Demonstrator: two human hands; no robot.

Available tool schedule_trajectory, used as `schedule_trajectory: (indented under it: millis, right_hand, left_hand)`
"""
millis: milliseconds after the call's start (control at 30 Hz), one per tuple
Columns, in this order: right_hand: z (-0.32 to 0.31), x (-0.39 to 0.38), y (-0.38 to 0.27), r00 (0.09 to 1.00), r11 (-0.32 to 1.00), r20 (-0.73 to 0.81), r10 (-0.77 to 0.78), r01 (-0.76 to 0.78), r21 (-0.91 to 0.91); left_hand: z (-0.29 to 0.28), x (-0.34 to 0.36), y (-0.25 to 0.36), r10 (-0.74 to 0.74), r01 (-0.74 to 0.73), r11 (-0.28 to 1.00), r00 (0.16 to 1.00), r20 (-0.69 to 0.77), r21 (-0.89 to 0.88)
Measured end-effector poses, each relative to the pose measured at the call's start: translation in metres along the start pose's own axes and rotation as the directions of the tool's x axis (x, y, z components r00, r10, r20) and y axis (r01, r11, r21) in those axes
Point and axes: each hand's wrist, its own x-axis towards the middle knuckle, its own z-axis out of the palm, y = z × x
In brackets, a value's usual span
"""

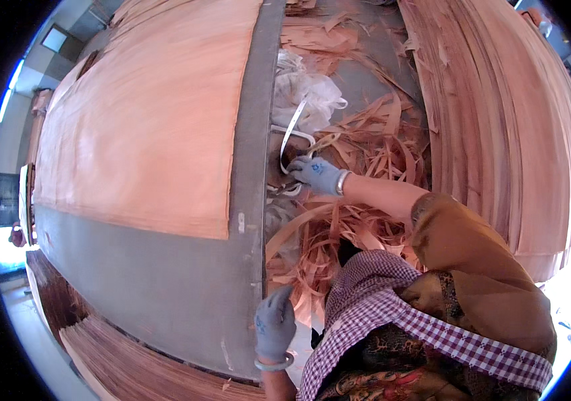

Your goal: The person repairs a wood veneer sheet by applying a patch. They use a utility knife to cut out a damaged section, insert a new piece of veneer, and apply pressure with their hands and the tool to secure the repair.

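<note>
Beside the table (145, 287), the right hand (317, 175) curls at a strap (291, 128) (grip unclear). The left hand (274, 325) bends loosely, any hold hidden.

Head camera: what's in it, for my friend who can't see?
A person's gloved right hand is at a white strap, beside loose reddish strips. The gloved left hand is by a grey table bearing peach sheets.

wood-sheet stack (486, 134): right | loose wood strips (392, 157): scattered | whitish plastic (312, 100): crumpled
</note>
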Motion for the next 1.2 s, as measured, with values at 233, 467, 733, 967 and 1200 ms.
schedule_trajectory:
  millis: [233,467,733,967,1200]
  right_hand:
    - [-0.049,-0.019,-0.016,0.977,0.714,-0.091,0.191,-0.075,0.696]
    - [-0.132,-0.076,-0.045,0.949,0.423,0.299,0.100,-0.312,0.851]
    - [-0.194,-0.141,0.025,0.784,0.459,0.290,0.549,-0.573,0.679]
    - [-0.154,-0.120,0.079,0.834,0.824,0.160,0.528,-0.549,0.139]
    - [-0.089,-0.026,0.115,0.923,0.922,0.049,0.381,-0.384,0.060]
  left_hand:
    - [-0.004,0.125,0.005,-0.011,-0.034,0.980,0.973,-0.229,-0.194]
    - [0.033,0.207,0.049,0.422,-0.422,0.907,0.906,0.022,-0.013]
    - [0.029,0.221,0.032,0.203,-0.171,0.977,0.929,0.309,-0.128]
    - [0.051,0.241,0.005,0.225,-0.213,0.969,0.971,0.082,-0.128]
    - [0.076,0.235,0.025,0.481,-0.489,0.872,0.862,0.163,0.014]
